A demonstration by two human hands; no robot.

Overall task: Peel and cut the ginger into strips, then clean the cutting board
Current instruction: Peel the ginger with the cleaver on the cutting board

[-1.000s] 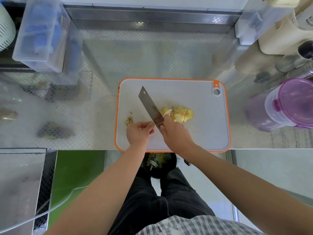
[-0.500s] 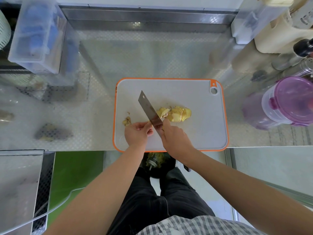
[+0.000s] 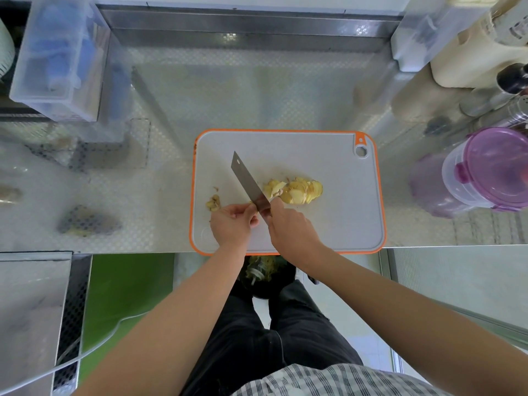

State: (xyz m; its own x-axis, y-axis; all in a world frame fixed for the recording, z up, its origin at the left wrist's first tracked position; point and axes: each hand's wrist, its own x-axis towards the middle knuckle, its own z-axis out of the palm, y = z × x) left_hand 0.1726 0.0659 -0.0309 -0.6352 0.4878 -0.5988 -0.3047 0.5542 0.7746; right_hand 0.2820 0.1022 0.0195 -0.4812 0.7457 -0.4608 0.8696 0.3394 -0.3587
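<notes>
Little had moved over the last second: both hands, the blade and the ginger kept almost the same places on the board, and only the view itself had shifted a trifle.

At the left of the grey plastic cutting board with an orange rim [image 3: 328, 224] lay a small heap of pale yellow ginger scraps [image 3: 213, 202], knobbly and ragged. Just beside it the left hand [image 3: 233, 224] was curled, its fingertips meeting at the heel of the blade; whether they pinched a ginger bit there could not be told. The rectangular steel cleaver [image 3: 247, 178] slanted up and to the left across the board. The right hand [image 3: 294, 230] gripped it at the handle, with a finger laid along the blade.

Right of the blade, near the board's middle, sat the ginger slices [image 3: 295, 191]: thin, pale yellow rounds, overlapping in a loose fan, with a few brownish edges.

They would probably handle as light, moist and a little slippery, stiff enough to snap rather than bend. For cutting strips, they were best taken from above: stacked flat and pinned under curled fingertips, well back from the edge.

At far right stood a clear tub with a purple lid [image 3: 491, 167].
</notes>
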